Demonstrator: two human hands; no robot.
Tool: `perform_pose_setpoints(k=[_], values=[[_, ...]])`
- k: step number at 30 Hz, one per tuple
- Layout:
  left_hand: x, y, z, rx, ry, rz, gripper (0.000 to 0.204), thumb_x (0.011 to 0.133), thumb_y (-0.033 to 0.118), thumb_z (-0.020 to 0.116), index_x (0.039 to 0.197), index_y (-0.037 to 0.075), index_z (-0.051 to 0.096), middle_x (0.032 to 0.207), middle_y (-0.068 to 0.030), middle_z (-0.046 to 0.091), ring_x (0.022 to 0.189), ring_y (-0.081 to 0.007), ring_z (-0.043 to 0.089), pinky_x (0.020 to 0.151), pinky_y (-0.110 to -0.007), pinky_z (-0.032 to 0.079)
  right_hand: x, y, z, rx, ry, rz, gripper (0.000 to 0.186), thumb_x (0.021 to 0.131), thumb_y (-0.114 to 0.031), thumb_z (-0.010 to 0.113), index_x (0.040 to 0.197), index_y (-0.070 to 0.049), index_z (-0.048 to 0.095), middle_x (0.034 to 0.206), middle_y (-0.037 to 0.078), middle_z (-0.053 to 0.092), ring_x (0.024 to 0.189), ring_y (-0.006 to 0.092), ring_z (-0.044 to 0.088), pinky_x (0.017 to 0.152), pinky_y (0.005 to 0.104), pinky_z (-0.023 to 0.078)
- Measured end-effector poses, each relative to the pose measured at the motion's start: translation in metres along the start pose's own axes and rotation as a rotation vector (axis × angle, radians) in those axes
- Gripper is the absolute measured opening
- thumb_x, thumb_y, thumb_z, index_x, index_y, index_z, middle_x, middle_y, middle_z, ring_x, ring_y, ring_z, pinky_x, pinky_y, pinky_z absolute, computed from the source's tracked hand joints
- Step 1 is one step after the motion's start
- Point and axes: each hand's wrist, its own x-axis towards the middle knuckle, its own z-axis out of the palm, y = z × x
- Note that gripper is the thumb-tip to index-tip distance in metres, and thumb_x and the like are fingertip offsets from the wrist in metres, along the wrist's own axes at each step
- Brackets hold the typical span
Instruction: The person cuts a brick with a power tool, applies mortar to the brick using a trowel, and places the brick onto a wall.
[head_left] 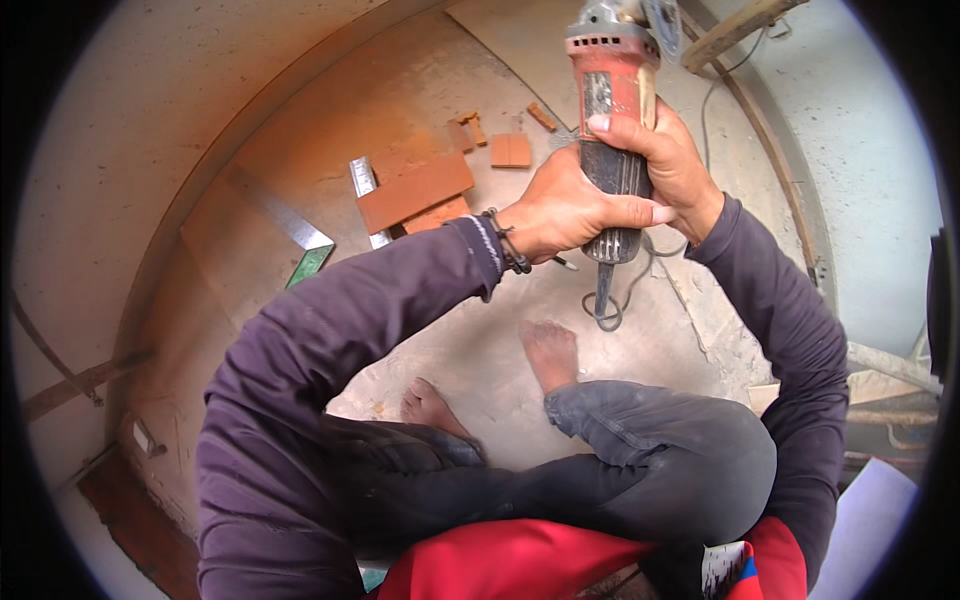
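Observation:
A red and black angle grinder (622, 85) is held up in front of me, its head at the top edge of the view and its cord end toward me. My left hand (560, 205) wraps the black rear grip (606, 168) from the left, its thumb lying across it. On the right side, my right hand (675, 160) closes round the body, thumb over the join of red and black. The fingers behind the tool are hidden. The grinder's disc is cut off or out of sight. From the rear end a grey cord (603, 300) hangs and loops on the floor.
Left of the grinder, terracotta tile pieces (415, 193) lie over a metal strip (362, 178). A square with a green handle (309, 265) lies farther left. Smaller tile pieces (510, 151) are scattered beyond. Orange dust coats the floor; wooden bars (735, 35) stand at the right.

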Motion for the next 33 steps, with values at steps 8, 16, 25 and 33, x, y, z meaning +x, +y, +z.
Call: perform_pose_setpoints(k=[8,16,25,33], values=[[-0.018,-0.015,0.001,-0.761,-0.458,-0.179,0.048,0.083,0.013,0.070,0.124,-0.004,0.053,0.115,-0.0212,0.064,0.106,-0.0333,0.066,0.096,-0.047,0.054,-0.003,0.013,-0.014,0.484,-0.467,0.121,0.070,0.090,-0.048,0.060,0.136,0.003,0.044,0.132,0.027,0.055,0.123,0.0383,0.055,0.104,0.0462,0.049],[-0.039,-0.045,0.005,-0.285,-0.057,-0.164,0.030,0.082,0.013,0.078,0.106,0.003,0.062,0.092,-0.0047,0.065,0.083,-0.0147,0.064,0.075,-0.029,0.052,-0.019,0.055,-0.001,0.509,-0.210,-0.009,0.074,0.095,-0.055,0.053,0.138,0.002,0.039,0.124,0.028,0.056,0.107,0.0350,0.064,0.093,0.0463,0.055],[-0.042,-0.076,-0.015,-0.378,-0.190,-0.265,0.037,0.080,0.011,0.076,0.111,0.000,0.061,0.101,-0.0095,0.066,0.090,-0.0168,0.066,0.081,-0.031,0.054,-0.034,0.078,0.004,0.736,-0.128,0.043,0.080,0.097,-0.064,0.035,0.149,-0.003,0.028,0.130,0.026,0.053,0.115,0.0409,0.059,0.100,0.0568,0.048],[-0.036,-0.075,0.017,0.364,0.348,-0.125,0.071,0.069,0.023,0.083,0.126,-0.001,0.048,0.111,-0.0110,0.062,0.101,-0.0194,0.062,0.088,-0.031,0.050,-0.030,0.091,-0.016,0.570,-0.167,-0.052,0.084,0.095,-0.062,0.046,0.147,0.001,0.031,0.131,0.023,0.054,0.110,0.0321,0.062,0.096,0.0456,0.053]])
